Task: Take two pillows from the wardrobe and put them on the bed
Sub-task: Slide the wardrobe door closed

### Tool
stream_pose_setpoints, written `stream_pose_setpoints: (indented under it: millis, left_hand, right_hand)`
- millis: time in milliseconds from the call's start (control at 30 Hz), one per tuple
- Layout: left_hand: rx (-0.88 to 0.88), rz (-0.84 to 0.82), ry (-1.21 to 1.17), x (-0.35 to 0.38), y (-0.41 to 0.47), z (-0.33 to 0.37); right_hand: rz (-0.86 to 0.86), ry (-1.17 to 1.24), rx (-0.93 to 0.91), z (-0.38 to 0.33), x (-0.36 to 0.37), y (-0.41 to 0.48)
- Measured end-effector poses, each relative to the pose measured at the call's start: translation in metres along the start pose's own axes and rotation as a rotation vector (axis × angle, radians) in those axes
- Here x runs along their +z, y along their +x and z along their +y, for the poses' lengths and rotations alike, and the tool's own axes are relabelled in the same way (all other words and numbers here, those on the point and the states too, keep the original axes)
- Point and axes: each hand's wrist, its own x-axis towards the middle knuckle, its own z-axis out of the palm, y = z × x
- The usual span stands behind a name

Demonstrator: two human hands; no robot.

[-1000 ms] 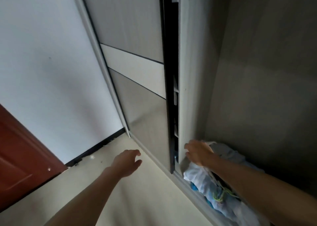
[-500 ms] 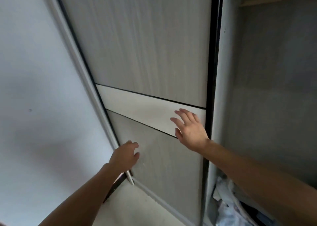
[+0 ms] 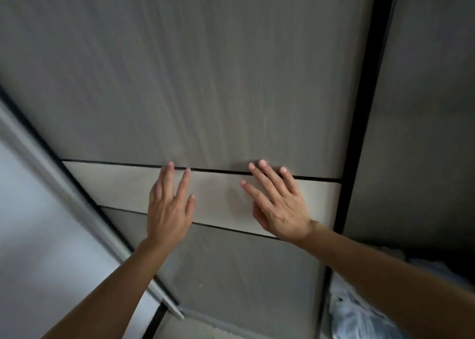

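Head view: left hand [image 3: 168,216] and right hand [image 3: 279,205] spread flat on sliding wardrobe door [image 3: 205,81]; open compartment to the right, nearer right hand; pillows unseen.

pillows unseen, white bag [image 3: 359,318] cut off

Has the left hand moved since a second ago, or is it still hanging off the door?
Yes. The left hand has gone up and right onto the sliding door's pale band, flat beside the right hand.
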Motion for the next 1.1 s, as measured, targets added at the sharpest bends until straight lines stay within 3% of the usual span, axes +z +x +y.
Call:
stream_pose_setpoints:
  millis: [233, 367, 633, 800, 1100]
  left_hand:
    - [0.160, 0.179, -0.083, 0.064, 0.006, -0.023]
    - [0.317, 0.251, -0.133, 0.081, 0.012, -0.043]
    - [0.729, 0.270, -0.192, 0.068, 0.031, -0.078]
    - [0.867, 0.421, -0.168, 0.065, 0.060, -0.073]
    - [0.849, 0.490, -0.195, 0.087, 0.065, -0.049]
  right_hand:
    - [-0.005, -0.157, 0.039, -0.002, 0.006, 0.001]
    - [-0.007, -0.268, 0.155, -0.010, 0.007, 0.004]
    - [0.081, -0.427, 0.664, -0.042, 0.002, 0.017]
    - [0.157, -0.437, 1.089, -0.039, -0.015, 0.018]
    - [0.066, -0.493, 1.076, -0.025, -0.025, -0.002]
